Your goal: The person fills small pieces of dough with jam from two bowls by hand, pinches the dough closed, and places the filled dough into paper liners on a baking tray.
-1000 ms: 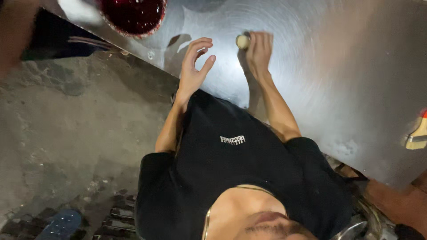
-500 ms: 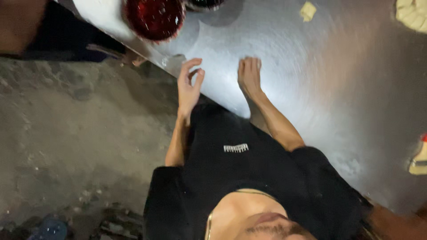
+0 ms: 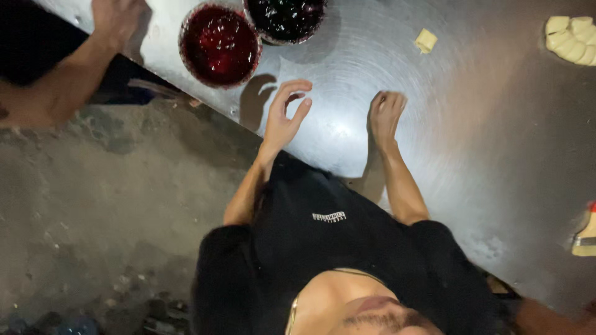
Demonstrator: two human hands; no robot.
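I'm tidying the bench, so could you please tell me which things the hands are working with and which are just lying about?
In use: left hand, right hand, bare steel worktop.
Lying about: two round bowls of dark red filling, small pale dough scrap, shaped dough pile.

A black short-sleeved shirt [image 3: 323,248] with a small white chest marking.

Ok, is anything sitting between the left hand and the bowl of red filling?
Nothing visible. Only bare steel table, with the hand's shadow on it, lies between the left hand, open near the table edge, and the bowl of red filling. The dark bowl sits farther back, off that line.
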